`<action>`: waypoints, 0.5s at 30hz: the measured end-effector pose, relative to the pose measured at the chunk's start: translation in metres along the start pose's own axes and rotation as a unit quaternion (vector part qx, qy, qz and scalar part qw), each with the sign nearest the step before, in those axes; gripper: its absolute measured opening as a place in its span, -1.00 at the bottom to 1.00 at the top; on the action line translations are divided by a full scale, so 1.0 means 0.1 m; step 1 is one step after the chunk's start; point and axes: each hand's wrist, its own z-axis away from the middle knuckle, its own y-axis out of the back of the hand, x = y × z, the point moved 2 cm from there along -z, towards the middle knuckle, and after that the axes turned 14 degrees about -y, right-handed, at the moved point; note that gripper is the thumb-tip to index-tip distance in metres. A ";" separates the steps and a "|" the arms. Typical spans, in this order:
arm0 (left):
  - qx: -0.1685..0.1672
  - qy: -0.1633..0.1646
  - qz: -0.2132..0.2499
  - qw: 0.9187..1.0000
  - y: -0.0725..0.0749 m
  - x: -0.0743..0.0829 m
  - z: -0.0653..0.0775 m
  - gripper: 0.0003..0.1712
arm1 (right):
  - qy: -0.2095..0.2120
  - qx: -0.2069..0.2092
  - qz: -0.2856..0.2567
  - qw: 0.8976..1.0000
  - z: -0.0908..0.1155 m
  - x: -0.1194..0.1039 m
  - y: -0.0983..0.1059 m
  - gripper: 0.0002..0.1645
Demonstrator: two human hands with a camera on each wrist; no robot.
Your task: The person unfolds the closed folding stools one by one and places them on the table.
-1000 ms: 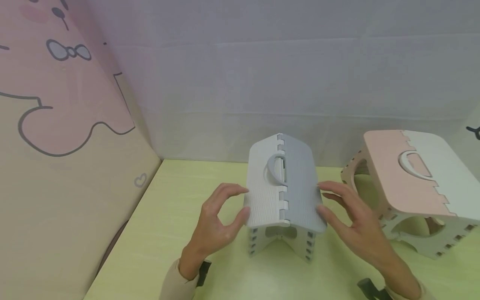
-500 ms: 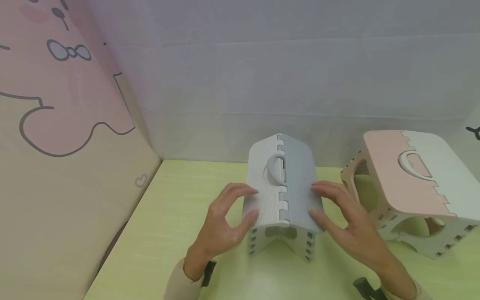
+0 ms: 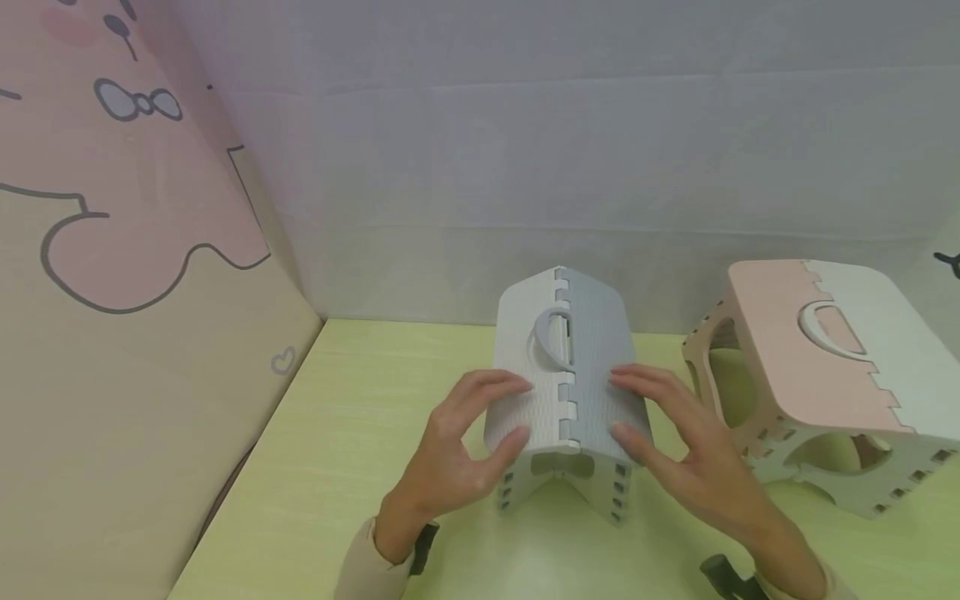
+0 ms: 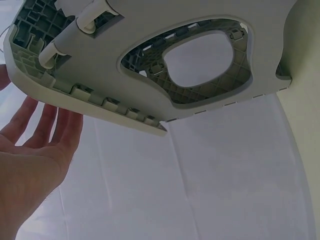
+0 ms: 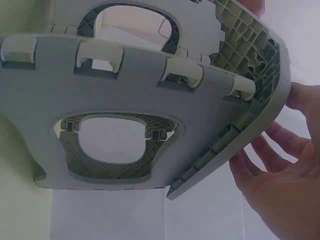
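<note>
A white-and-grey folding step stool (image 3: 528, 333) stands partly folded on the table, its top peaked like a roof along the hinge line. Its curved grey carry handle (image 3: 542, 335) lies near the middle of the ridge. My left hand (image 3: 459, 450) rests its thumb and extended fingers on the white half. On the grey half (image 3: 603, 333), the thumb and fingers of my right hand (image 3: 693, 458) lie the same way. From below, the wrist views show the ribbed underside, the hinged legs (image 5: 120, 85) and fingers against the outer face of each panel.
To the right, a pink-and-white folding stool (image 3: 795, 350) stands fully unfolded, close to my right forearm. The pale green table (image 3: 390, 358) meets a white cloth backdrop (image 3: 525, 150) behind. A cartoon-printed cloth (image 3: 135, 233) borders the left side.
Both hands have slid inward from the stool's outer edges onto its top panels, closer to the ridge. The stool's peaked shape and position look the same.
</note>
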 end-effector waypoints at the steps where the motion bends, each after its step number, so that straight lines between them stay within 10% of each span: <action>1: -0.002 -0.003 0.000 1.000 0.00 0.00 0.00 -0.56 | 0.004 0.000 0.001 1.000 0.00 -0.01 0.00 -0.23; 15: -0.023 0.000 0.004 1.000 -0.02 0.02 -0.01 -0.62 | 0.032 -0.005 0.043 0.999 0.01 -0.01 -0.03 -0.36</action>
